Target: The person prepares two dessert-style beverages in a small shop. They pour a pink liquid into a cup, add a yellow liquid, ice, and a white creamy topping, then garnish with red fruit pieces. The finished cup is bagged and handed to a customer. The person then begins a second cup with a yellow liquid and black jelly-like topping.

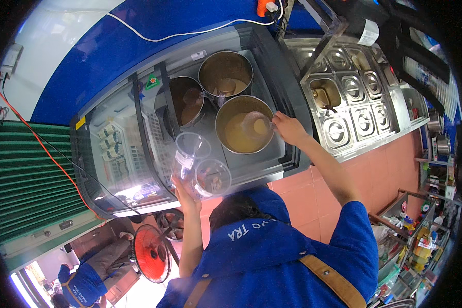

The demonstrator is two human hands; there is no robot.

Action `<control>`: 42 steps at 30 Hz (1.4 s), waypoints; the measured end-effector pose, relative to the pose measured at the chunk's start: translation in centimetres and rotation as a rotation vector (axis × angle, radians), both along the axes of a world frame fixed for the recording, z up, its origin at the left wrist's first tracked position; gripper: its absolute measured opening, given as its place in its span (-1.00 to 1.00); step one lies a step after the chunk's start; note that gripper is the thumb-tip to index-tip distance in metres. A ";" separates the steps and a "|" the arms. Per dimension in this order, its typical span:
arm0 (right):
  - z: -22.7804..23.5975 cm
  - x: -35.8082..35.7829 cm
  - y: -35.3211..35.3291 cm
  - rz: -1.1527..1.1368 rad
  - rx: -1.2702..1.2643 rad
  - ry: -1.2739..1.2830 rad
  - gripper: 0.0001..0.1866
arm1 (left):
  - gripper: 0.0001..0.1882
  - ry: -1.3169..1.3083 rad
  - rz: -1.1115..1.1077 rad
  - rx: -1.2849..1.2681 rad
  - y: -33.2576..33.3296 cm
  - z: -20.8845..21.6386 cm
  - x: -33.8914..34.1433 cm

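Observation:
In my left hand (188, 197), fingers closed, are two transparent plastic cups: one cup (194, 145) farther off, the other cup (213, 177) nearer and to its right. They are at the near side of the open chest freezer (278, 66). My right hand (291, 129) grips the handle of a translucent plastic scoop (257, 124), which is inside the nearest metal pot (234, 108) with cloudy yellowish liquid. Behind stands a second pot (213, 65) of brownish liquid with a plastic scoop in it. A third pot (176, 87), partly under the lid frame, also holds a scoop.
Glass lids (113, 138) cover the freezer's left part, with white baskets beneath. Right of it stands a steel counter with lidded pans (351, 87). A white cable (190, 34) runs behind. A red fan (151, 253) and another person (84, 282) are at lower left; crowded shelves (421, 236) at right.

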State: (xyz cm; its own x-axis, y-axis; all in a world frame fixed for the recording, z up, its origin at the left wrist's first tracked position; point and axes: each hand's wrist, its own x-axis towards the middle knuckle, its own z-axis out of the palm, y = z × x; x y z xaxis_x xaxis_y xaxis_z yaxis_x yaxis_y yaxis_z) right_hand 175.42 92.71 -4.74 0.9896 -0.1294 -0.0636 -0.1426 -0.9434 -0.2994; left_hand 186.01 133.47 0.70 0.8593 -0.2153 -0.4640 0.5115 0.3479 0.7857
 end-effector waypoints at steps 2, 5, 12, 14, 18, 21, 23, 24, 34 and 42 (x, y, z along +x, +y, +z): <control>2.8 2.1 1.2 -0.029 0.281 0.048 -0.74 | -0.26 -0.010 0.050 -0.076 1.0 -1.4 -1.0; 0.7 6.1 3.1 0.101 0.303 0.244 -0.68 | -0.23 0.041 0.001 -0.005 2.5 -1.9 -2.0; -14.4 12.9 7.7 -0.061 0.076 0.538 -0.71 | -0.21 0.104 0.193 0.047 2.6 -0.9 -5.2; -18.8 12.7 8.6 -0.071 0.090 0.555 -0.70 | -0.21 0.121 0.261 0.077 3.6 -0.9 -6.3; -24.4 12.4 10.0 -0.005 0.089 0.401 -0.67 | -0.14 0.207 0.356 0.137 5.0 -0.2 -8.4; -26.4 12.8 10.1 0.043 0.073 0.373 -0.68 | -0.10 0.195 0.386 0.217 5.7 0.0 -9.0; -26.3 12.8 8.4 0.095 0.086 0.491 -0.69 | -0.09 0.168 0.340 0.234 6.9 -0.2 -9.1; -25.5 12.9 7.7 0.122 0.087 0.552 -0.69 | -0.10 0.164 0.345 0.218 7.0 0.0 -8.9; -5.6 8.0 3.8 -0.076 0.359 0.356 -0.64 | -0.20 0.057 0.181 0.012 9.6 -1.4 -5.4; 4.3 2.7 2.6 -0.523 0.842 -0.077 -0.74 | -0.24 -0.002 0.025 -0.186 5.3 0.5 -0.4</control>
State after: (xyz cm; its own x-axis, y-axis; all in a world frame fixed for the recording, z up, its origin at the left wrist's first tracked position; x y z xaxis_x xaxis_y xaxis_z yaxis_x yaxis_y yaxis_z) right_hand 178.09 95.28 -0.40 0.8261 -0.4931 -0.2730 -0.4321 -0.2430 -0.8685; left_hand 185.65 138.82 1.17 0.8664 -0.2759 -0.4162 0.4992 0.4997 0.7079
